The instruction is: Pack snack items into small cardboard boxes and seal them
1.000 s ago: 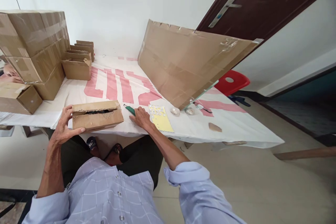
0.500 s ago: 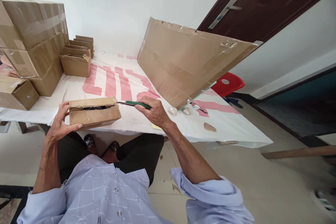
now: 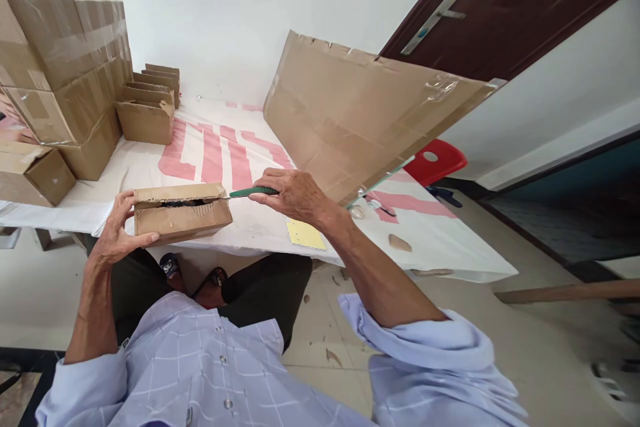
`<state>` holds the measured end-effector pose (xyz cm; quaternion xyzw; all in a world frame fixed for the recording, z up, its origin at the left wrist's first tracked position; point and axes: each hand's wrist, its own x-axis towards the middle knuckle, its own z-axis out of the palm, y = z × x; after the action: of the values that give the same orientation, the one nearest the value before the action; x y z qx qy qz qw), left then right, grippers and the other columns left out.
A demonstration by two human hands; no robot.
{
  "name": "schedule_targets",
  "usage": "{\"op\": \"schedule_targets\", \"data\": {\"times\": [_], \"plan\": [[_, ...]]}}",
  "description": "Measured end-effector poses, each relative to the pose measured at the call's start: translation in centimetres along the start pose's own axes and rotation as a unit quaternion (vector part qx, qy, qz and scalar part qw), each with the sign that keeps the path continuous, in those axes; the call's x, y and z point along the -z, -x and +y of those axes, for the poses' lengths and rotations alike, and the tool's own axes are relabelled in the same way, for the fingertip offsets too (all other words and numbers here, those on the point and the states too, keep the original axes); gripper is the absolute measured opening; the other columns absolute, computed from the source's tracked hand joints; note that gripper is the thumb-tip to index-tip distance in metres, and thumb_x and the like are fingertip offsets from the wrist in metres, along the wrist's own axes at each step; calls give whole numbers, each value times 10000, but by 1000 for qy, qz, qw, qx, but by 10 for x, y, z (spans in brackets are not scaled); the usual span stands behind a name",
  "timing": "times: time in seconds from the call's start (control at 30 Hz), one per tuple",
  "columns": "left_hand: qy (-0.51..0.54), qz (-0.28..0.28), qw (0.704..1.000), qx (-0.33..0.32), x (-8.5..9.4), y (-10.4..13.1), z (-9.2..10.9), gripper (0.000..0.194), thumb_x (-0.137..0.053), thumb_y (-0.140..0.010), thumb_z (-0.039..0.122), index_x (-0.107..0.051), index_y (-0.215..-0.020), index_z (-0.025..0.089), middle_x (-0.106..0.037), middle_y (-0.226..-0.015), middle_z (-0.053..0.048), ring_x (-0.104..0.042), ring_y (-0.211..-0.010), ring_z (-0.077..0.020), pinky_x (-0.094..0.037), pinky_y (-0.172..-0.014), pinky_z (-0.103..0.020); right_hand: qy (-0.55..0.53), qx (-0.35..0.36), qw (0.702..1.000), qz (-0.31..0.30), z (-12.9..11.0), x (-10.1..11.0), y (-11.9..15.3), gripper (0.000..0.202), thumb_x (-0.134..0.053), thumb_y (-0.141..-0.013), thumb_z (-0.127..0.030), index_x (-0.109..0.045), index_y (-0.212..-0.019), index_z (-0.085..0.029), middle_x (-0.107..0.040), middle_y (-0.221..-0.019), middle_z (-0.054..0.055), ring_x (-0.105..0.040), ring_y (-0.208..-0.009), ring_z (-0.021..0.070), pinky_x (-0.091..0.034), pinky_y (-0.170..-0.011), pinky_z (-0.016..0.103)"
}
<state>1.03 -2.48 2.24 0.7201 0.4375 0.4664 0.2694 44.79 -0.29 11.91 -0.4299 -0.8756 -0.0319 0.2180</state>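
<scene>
A small brown cardboard box [image 3: 183, 221] rests near the front edge of the table, a ragged slit running along its side with something dark inside. My left hand [image 3: 119, 230] grips the box's left end, thumb on the near face and fingers at the back. In my right hand [image 3: 295, 193] is a green-handled tool [image 3: 253, 192] with a thin metal end, held closed in the fingers. Its tip meets the right end of the slit. Whether the metal end is a blade or a driver shaft is too small to tell.
Large taped cartons [image 3: 95, 73] are stacked at the left, beside a row of open small boxes [image 3: 145, 121]. A big cardboard sheet [image 3: 370, 113] leans at the back. Yellow paper [image 3: 306, 233] and a cardboard scrap [image 3: 400, 243] lie on the white cloth [image 3: 450, 247]. A red stool [image 3: 436, 161] stands behind.
My right hand has risen slightly, and the tool now lies more level at the box's right end. More of the yellow paper shows. My left hand keeps its hold.
</scene>
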Motion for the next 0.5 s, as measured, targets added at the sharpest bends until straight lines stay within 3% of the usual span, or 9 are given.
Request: {"op": "schedule_targets", "data": {"times": [0.23,0.4,0.5], "plan": [[-4,-3,1000,-3,0,-1,1,784,-1000,-724,660,-728,-1370,308,-549,-1519,-96,-596,-1445,-356,-586,-1185,-484,61,29,997,-24,-7,-4,-18,420,-684,-1094,-631,-815,-945,-261,-739,-947,68,-653,-826,217,-316,-639,342],[-4,-12,1000,2,5,3,2,823,-986,-742,675,-699,-1425,319,-563,-1517,-105,-572,-1489,-390,-583,-1191,-516,61,14,998,8,28,7,-6,510,-630,-1095,-720,-806,-930,-270,-722,-910,83,-643,-830,221,-316,-652,335],[-10,-18,1000,18,7,5,4,868,-970,-762,683,-653,-1492,337,-544,-1557,-110,-546,-1528,-407,-571,-1210,-553,102,-64,993,-7,52,-1,13,451,-617,-1115,-662,-830,-1067,-267,-769,-1039,102,-666,-895,248,-350,-661,334]]}}
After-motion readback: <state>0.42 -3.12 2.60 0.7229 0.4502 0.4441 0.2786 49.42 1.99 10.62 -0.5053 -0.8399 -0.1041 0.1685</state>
